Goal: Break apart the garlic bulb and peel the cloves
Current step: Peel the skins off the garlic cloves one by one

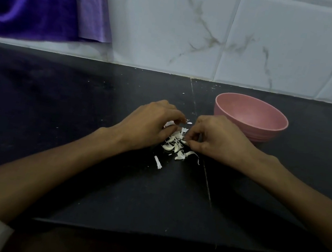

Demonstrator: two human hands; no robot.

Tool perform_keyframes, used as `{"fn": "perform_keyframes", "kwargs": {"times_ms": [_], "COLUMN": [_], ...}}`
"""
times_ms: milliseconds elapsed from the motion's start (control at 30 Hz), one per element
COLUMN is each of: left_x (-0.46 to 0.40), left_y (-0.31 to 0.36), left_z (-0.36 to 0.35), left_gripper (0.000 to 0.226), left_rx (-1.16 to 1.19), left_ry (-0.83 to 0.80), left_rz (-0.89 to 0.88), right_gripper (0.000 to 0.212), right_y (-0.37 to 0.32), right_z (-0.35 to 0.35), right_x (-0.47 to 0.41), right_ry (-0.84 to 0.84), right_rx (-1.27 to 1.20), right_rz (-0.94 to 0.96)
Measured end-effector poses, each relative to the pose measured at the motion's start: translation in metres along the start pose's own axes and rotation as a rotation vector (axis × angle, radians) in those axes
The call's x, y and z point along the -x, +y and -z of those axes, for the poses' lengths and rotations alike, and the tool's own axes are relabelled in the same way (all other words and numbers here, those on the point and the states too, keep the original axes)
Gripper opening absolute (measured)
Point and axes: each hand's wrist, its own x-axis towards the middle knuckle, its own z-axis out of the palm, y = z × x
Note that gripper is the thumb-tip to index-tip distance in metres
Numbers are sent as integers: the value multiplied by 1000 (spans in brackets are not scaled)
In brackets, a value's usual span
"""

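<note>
My right hand (pixel 219 140) has its fingers curled, thumb and forefinger pinching a small white piece (pixel 183 142) at the right edge of the garlic heap; whether it is a clove or only skin is too small to tell. My left hand (pixel 150 124) is curled too, its fingertips down in the far-left side of the same heap, but I cannot tell whether that grip holds anything. The two grips face each other across the garlic pile (pixel 174 142), which lies between them on the dark tabletop (pixel 94 169), touching both sets of fingertips. So the garlic sits just left of my right grip and just right of my left, neither hand clearly nearer. A loose strip of skin (pixel 157 162) lies a little nearer to me and to the left. The pink bowl (pixel 250 123) stands to the far right, just beyond my right hand, so I judge that hand the one to carry a peeled clove over.
</note>
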Motion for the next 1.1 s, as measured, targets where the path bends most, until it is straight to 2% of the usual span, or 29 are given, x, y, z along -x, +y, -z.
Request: {"fn": "perform_keyframes", "kwargs": {"times_ms": [167, 333, 567, 733, 833, 933, 1100], "left_x": [-1, -2, -2, 2, 2, 1, -1], "left_y": [5, 16, 27, 30, 29, 29, 34], "left_z": [1, 2, 3, 2, 3, 3, 5], "left_gripper": [19, 9, 27, 38, 26, 19, 17], "left_rx": [117, 463, 541, 534, 672, 908, 1078], "left_ry": [95, 195, 185, 195, 169, 135, 122], "left_rz": [97, 314, 443, 402, 441, 502, 533], "right_gripper": [7, 7, 3, 7, 8, 22, 14], "right_y": [10, 17, 11, 8, 6, 5, 4], "right_z": [0, 3, -1, -1, 0, 1, -2], "right_x": [-1, 4, 19, 17, 17, 17, 16], "right_ry": [59, 275, 242, 241, 238, 259, 267], "right_rx": [-40, -358, -689, -827, -927, -1021, -1139], "right_rz": [40, 15, -34, -50, -65, -101, -155]}}
